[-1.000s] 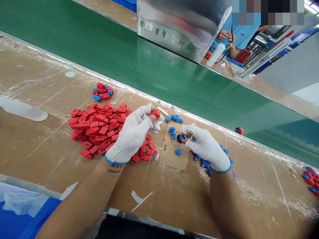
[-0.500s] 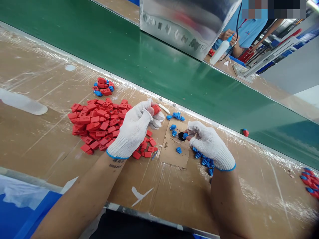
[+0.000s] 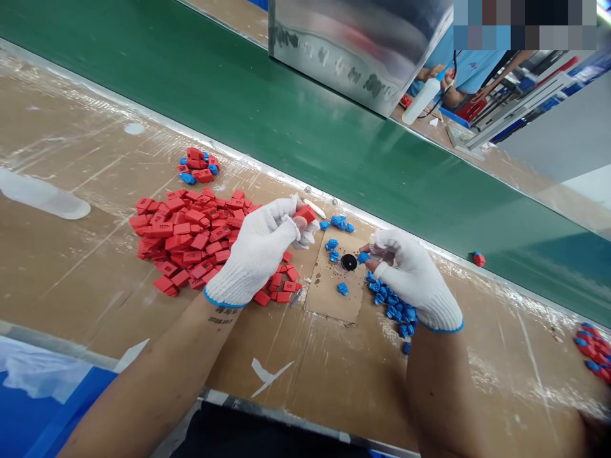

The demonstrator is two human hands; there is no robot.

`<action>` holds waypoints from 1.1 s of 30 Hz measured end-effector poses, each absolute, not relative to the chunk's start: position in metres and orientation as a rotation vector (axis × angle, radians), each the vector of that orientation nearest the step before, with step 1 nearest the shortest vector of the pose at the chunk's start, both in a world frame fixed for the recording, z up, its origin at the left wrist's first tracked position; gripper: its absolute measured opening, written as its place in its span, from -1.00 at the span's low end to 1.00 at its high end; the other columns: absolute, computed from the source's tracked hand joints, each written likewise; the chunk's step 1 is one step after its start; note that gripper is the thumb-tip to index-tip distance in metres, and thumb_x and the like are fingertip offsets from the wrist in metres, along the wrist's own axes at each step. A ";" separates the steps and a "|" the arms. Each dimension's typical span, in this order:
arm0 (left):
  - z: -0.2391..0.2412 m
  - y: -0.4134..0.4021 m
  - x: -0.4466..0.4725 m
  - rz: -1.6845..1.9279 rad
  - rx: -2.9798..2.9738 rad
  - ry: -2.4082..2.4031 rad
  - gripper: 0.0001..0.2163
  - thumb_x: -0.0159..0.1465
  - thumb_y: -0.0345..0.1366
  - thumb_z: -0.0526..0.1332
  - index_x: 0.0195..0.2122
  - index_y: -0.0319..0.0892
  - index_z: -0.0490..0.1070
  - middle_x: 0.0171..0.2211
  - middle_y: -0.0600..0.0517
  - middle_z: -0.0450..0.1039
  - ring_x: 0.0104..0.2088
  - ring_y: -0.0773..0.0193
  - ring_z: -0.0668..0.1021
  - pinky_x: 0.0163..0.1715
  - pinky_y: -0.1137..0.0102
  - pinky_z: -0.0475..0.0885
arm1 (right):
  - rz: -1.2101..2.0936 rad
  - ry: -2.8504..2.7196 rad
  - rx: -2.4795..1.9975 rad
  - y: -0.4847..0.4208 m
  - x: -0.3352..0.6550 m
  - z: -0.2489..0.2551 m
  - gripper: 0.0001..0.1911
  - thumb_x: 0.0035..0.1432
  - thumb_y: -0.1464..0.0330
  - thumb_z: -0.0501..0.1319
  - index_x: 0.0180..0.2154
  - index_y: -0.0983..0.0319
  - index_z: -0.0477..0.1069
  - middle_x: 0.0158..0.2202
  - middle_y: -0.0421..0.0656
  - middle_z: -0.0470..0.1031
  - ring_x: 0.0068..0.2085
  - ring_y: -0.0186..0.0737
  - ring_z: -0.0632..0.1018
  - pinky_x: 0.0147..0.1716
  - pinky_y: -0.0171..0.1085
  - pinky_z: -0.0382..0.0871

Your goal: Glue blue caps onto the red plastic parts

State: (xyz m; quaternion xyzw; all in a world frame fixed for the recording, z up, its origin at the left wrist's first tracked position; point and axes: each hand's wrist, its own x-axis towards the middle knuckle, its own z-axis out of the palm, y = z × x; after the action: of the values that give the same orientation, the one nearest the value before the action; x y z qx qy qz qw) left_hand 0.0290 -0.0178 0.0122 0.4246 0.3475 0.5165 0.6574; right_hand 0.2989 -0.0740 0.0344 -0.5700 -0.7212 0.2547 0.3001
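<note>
My left hand (image 3: 265,245), in a white knit glove, is closed on a small red plastic block (image 3: 306,214). In the gloved right hand (image 3: 405,270), a small blue plastic piece (image 3: 363,257) is pinched between the bare fingertips. Just left of that piece, a small round black dish (image 3: 349,262) sits on a cardboard sheet (image 3: 334,302). Several loose blue pieces (image 3: 331,244) lie around the dish, and a heap of blue pieces (image 3: 394,308) is partly hidden under my right hand. Beside and behind my left hand spreads a big pile of red blocks (image 3: 191,232).
Beyond the table runs a green belt (image 3: 200,95) carrying a red-and-blue piece (image 3: 478,259) and passing under a metal housing (image 3: 344,63). Red-and-blue assemblies (image 3: 198,166) form a small group behind the pile. Across the belt, a person's hands hold a white bottle (image 3: 421,102).
My right hand has drawn back to the right, taking the blue piece away from the black dish. My left hand has shifted slightly right. The piece on the belt has moved right.
</note>
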 end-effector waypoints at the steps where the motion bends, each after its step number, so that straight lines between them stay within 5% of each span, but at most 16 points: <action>1: 0.011 -0.019 0.030 1.148 0.979 0.776 -0.85 0.30 -0.25 0.39 -0.17 -0.17 0.54 -0.33 0.02 0.60 -0.40 0.35 0.61 -0.31 0.43 0.60 | 0.687 -1.832 -1.456 -0.075 0.299 0.037 -0.82 0.21 0.39 0.34 -0.15 0.13 0.42 -0.21 -0.20 0.57 -0.26 -0.22 0.59 -0.30 -0.21 0.47; 13: 0.012 -0.055 0.058 0.975 1.214 0.656 -0.89 0.26 -0.37 0.31 -0.19 -0.20 0.52 -0.28 0.00 0.58 -0.28 0.28 0.58 -0.22 0.37 0.55 | 0.718 -1.470 -1.002 -0.093 0.256 0.049 -0.80 0.28 0.32 0.41 -0.16 0.04 0.41 -0.14 -0.18 0.56 -0.03 -0.08 0.60 -0.04 -0.01 0.59; 26: 0.007 -0.056 0.054 1.073 1.247 0.686 -0.83 0.22 -0.34 0.39 -0.17 -0.17 0.52 -0.19 -0.07 0.64 -0.27 0.22 0.62 -0.24 0.31 0.55 | 0.685 -1.576 -1.048 -0.097 0.246 0.045 -0.83 0.30 0.43 0.35 -0.16 0.05 0.43 -0.10 -0.19 0.61 -0.04 -0.08 0.68 -0.03 0.03 0.67; 33: 0.005 -0.053 0.051 1.011 1.338 0.601 -0.88 0.40 -0.24 0.26 -0.17 -0.18 0.49 -0.30 -0.01 0.58 -0.33 0.26 0.58 -0.25 0.33 0.52 | 0.559 -1.631 -1.068 -0.098 0.242 0.047 -0.80 0.27 0.50 0.35 -0.22 0.06 0.47 -0.10 -0.21 0.65 -0.11 -0.16 0.68 -0.15 -0.12 0.68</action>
State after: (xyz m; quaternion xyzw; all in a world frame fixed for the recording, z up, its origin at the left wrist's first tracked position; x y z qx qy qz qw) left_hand 0.0505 -0.0531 0.0048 0.5841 0.2622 0.4411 0.6289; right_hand 0.2425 -0.0979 0.0473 -0.4472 -0.6828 0.2339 0.5283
